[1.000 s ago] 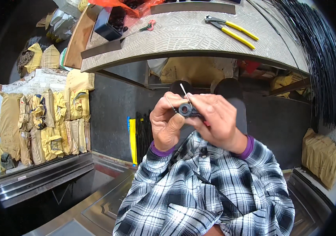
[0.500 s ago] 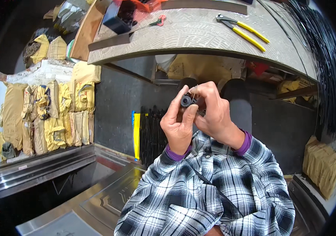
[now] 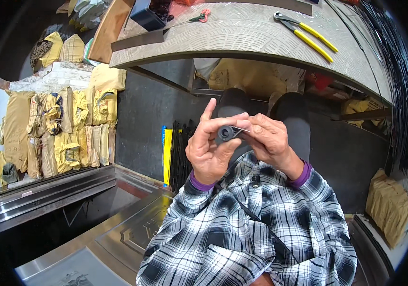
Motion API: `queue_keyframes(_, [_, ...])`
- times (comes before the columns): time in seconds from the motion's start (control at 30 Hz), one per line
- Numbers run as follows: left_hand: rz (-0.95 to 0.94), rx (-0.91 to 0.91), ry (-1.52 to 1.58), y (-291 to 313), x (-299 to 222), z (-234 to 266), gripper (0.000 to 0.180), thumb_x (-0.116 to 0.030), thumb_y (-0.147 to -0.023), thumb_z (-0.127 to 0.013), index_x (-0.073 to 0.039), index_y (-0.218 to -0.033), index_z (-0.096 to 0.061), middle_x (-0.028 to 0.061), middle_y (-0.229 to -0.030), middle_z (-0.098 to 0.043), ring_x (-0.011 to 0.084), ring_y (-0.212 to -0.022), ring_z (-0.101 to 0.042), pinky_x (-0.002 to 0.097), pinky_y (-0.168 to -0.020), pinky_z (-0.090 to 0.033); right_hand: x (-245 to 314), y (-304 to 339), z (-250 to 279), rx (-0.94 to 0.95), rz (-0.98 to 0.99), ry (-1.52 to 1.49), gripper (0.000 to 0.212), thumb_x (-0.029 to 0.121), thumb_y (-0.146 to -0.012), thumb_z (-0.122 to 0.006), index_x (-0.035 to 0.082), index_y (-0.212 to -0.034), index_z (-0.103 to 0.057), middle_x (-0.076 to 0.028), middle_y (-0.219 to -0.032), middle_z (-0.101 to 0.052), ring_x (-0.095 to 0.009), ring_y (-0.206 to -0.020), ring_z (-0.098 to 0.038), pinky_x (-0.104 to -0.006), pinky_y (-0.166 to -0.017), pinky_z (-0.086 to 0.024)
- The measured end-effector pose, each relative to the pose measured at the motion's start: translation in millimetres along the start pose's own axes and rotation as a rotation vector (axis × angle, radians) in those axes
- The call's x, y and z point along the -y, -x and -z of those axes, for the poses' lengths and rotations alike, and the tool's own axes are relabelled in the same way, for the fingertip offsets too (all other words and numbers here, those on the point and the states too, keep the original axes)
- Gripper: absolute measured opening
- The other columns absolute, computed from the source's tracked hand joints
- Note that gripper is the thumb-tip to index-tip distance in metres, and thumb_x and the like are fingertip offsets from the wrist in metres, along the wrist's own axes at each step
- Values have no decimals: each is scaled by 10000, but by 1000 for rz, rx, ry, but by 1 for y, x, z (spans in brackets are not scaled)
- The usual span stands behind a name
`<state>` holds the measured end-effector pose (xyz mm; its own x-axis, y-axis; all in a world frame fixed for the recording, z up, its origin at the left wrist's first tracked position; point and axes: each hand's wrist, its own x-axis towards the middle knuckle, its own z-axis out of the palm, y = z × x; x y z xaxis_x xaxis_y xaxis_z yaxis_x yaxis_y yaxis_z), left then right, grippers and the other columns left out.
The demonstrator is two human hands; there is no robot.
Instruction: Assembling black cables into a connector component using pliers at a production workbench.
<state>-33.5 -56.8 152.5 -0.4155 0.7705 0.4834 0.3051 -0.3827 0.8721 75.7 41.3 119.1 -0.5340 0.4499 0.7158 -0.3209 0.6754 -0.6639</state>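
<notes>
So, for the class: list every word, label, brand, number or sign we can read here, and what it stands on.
Nothing is clear enough to quote:
Tall brown wrapped parcel, left: faint marks, too blurred.
Brown wrapping under the table: faint marks, too blurred.
Yellow bundle, below the table's right end: dark marks, too small.
Pale label on the metal frame: too small.
Black ring-ended part in the left hand: none visible.

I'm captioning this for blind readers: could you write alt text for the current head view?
A person's left hand grips a black ring-ended part while the right hand appears to pinch a thin wire beside it. Beyond, yellow-handled pincers lie on a patterned tabletop.
</notes>
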Motion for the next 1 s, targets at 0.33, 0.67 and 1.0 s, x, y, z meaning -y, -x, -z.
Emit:
queue_keyframes(0.33, [-32,267,263,-26,15,-3,351,-404,-723,-708,-83,-764,-570,34,-712,-620,191,-830,-540,513,-1029,-231,-13,-9,35,287,-26,-160,240,-33,-639,-635,0,-876,-618,-145,-860,-627,-284,-748,-622,-321,-628,-507])
queue_keyframes(0.67, [194,95,437,-19,7,-17,599,-561,-838,-441,30,-923,-480,49,-636,-427,106,-548,-393,245,-497,-321,-108,-87,149,319,-304,1270,268,313,-844,-552,49,-875,-515,-124,-866,-554,-295,-810,-549,-376,-676,-443])
queue_keyframes(1.0, [193,145,380,-21,16,-5,578,-578,-841,-410,-6,-767,-445,42,-611,-433,101,-528,-398,219,-461,-305,-27,-63,106,149,-713,-44,304,280,-924,-436,21,-869,-584,-55,-769,-568,-109,-657,-534,-225,-610,-424])
